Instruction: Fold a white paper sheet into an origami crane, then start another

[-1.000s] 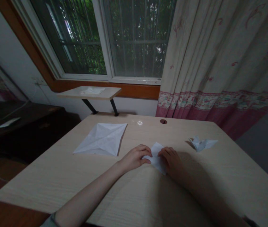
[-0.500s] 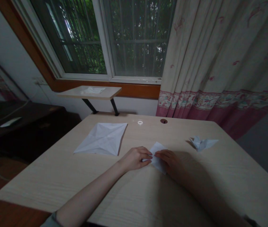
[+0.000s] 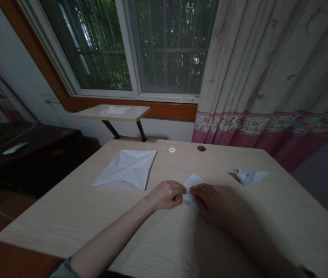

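A small folded piece of white paper (image 3: pixel 193 180) lies on the table between my two hands. My left hand (image 3: pixel 169 195) is closed at its left edge, thumb and fingers pinched on the paper. From the right, my right hand (image 3: pixel 207 197) rests over the paper with its fingers bent and together, pressing on it; its thumb is hidden. Off to the left, a larger creased sheet of white paper (image 3: pixel 127 170) is spread out. To the right sits a folded paper crane (image 3: pixel 248 177), its pointed ends showing.
The pale wooden table (image 3: pixel 152 247) carries a small raised shelf (image 3: pixel 137 113) with crumpled white paper (image 3: pixel 116 110) on it. A round cable hole (image 3: pixel 201 148) is near the back edge. A curtain (image 3: pixel 253 77) hangs behind, and a dark low cabinet (image 3: pixel 45 143) stands at left.
My left fingers have curled in tighter at the paper's left edge. My right hand has shifted slightly over the paper, covering its lower part more. The view has moved very slightly.
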`<state>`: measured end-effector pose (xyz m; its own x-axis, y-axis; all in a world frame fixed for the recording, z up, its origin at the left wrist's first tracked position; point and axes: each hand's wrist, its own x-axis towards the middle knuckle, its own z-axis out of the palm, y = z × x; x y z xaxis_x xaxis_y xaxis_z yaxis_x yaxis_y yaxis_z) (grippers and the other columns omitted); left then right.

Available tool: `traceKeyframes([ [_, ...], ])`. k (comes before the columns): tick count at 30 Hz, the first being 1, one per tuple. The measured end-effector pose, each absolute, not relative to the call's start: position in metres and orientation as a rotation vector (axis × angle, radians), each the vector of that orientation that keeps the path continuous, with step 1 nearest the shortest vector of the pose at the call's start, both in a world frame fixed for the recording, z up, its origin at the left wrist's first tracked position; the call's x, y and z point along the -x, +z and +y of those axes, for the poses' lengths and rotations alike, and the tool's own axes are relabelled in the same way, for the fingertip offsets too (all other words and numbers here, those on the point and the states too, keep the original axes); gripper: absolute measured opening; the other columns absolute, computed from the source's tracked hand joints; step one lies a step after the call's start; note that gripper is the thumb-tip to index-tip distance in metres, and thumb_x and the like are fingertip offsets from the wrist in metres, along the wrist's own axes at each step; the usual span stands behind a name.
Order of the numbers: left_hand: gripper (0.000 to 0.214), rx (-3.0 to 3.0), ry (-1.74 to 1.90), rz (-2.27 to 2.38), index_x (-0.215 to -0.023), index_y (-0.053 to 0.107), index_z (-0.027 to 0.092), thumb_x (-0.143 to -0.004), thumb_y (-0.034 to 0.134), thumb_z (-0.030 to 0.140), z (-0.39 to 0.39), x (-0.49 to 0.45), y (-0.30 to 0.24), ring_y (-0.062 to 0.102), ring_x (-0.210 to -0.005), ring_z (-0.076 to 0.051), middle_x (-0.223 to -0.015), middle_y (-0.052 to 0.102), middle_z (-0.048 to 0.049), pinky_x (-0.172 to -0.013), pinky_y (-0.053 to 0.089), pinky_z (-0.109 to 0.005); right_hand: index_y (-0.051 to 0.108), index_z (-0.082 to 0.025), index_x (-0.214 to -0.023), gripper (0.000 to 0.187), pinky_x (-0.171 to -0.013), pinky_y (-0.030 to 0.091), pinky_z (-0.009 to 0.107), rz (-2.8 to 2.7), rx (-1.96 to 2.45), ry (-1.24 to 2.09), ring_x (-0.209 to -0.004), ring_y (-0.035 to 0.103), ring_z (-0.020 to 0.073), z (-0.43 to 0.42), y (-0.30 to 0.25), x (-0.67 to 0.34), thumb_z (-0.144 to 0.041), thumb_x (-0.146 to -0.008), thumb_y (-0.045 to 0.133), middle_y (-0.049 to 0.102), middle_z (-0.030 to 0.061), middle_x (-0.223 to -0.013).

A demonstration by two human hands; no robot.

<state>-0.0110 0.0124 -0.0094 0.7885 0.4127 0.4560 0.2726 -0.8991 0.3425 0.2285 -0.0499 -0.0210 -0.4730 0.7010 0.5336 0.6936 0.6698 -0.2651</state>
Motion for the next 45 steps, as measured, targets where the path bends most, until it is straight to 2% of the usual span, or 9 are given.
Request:
traceKeyframes([
  [4, 0.030, -2.669, 0.800, 0.545, -0.106, 0.073, 0.017, -0.085, 0.051, 0.010, 0.014, 0.012, -0.011, 0.075, -0.098, -0.017, -0.107, 0.078, -0.0058, -0.092, 0.059, -0.029, 0.070, -0.023, -0.114, 0.028, -0.094, 0.059, 0.043, -2.279, 1.100, -0.037, -0.105, 0.070, 0.0233, -0.049, -0.022, -0.227, -0.013, -0.093, 0.054, 0.076, 0.0069, -0.111],
  [9, 0.031, -2.655, 0.763, 0.556, -0.108, 0.071, 0.018, -0.088, 0.049, 0.011, 0.014, 0.012, -0.007, 0.074, -0.101, -0.018, -0.110, 0.077, -0.0058, -0.093, 0.058, -0.030, 0.069, -0.024, -0.111, 0.032, -0.094, 0.059, 0.041, -2.265, 1.136, -0.052, -0.103, 0.071, 0.0218, -0.048, -0.027, -0.230, -0.008, -0.094, 0.048, 0.076, 0.0061, -0.110],
  [16, 0.038, -2.635, 0.684, 0.555, -0.116, 0.063, 0.018, -0.079, 0.059, 0.014, 0.007, 0.011, 0.008, 0.067, -0.110, -0.022, -0.117, 0.071, -0.0079, -0.098, 0.055, -0.034, 0.067, -0.027, -0.109, 0.031, -0.089, 0.060, 0.040, -2.184, 1.175, 0.086, -0.098, 0.073, 0.0227, -0.047, -0.024, -0.234, -0.010, -0.095, 0.044, 0.076, 0.0057, -0.106],
  [24, 0.025, -2.721, 0.732, 0.553, -0.110, 0.066, 0.020, -0.093, 0.049, 0.010, 0.011, 0.013, 0.001, 0.067, -0.106, -0.018, -0.112, 0.070, -0.0064, -0.094, 0.055, -0.028, 0.067, -0.024, -0.103, 0.028, -0.087, 0.060, 0.038, -2.149, 1.169, 0.072, -0.093, 0.073, 0.0215, -0.045, -0.023, -0.234, -0.010, -0.094, 0.044, 0.076, 0.0050, -0.100],
  [32, 0.026, -2.679, 0.807, 0.540, -0.111, 0.069, 0.019, -0.103, 0.045, 0.017, 0.011, 0.016, -0.001, 0.069, -0.106, -0.018, -0.112, 0.073, -0.0082, -0.095, 0.057, -0.031, 0.065, -0.025, -0.110, 0.024, -0.092, 0.057, 0.039, -2.130, 1.127, 0.079, -0.100, 0.070, 0.0195, -0.051, -0.014, -0.232, -0.018, -0.100, 0.044, 0.075, 0.0046, -0.105],
  [36, 0.024, -2.519, 0.948, 0.592, -0.110, 0.070, 0.018, -0.104, 0.047, 0.022, 0.009, 0.013, 0.000, 0.070, -0.099, -0.017, -0.106, 0.074, -0.0083, -0.090, 0.058, -0.030, 0.062, -0.028, -0.120, 0.026, -0.100, 0.053, 0.044, -2.064, 1.105, 0.032, -0.109, 0.067, 0.0218, -0.053, -0.007, -0.232, -0.022, -0.101, 0.044, 0.072, 0.0051, -0.114],
  [40, 0.023, -2.343, 1.023, 0.670, -0.105, 0.073, 0.017, -0.103, 0.051, 0.026, 0.006, 0.009, 0.006, 0.072, -0.093, -0.017, -0.101, 0.076, -0.0075, -0.085, 0.058, -0.030, 0.055, -0.029, -0.133, 0.035, -0.103, 0.049, 0.048, -2.001, 1.060, -0.063, -0.117, 0.062, 0.0240, -0.056, -0.001, -0.235, -0.021, -0.102, 0.038, 0.068, 0.0064, -0.123],
  [45, 0.020, -2.094, 1.115, 0.832, -0.096, 0.077, 0.018, -0.096, 0.062, 0.032, 0.004, 0.006, 0.008, 0.073, -0.085, -0.018, -0.095, 0.078, -0.0070, -0.076, 0.057, -0.027, 0.051, -0.025, -0.135, 0.037, -0.102, 0.047, 0.052, -1.894, 1.066, -0.209, -0.118, 0.058, 0.0275, -0.057, -0.002, -0.235, -0.023, -0.103, 0.033, 0.063, 0.0097, -0.124],
])
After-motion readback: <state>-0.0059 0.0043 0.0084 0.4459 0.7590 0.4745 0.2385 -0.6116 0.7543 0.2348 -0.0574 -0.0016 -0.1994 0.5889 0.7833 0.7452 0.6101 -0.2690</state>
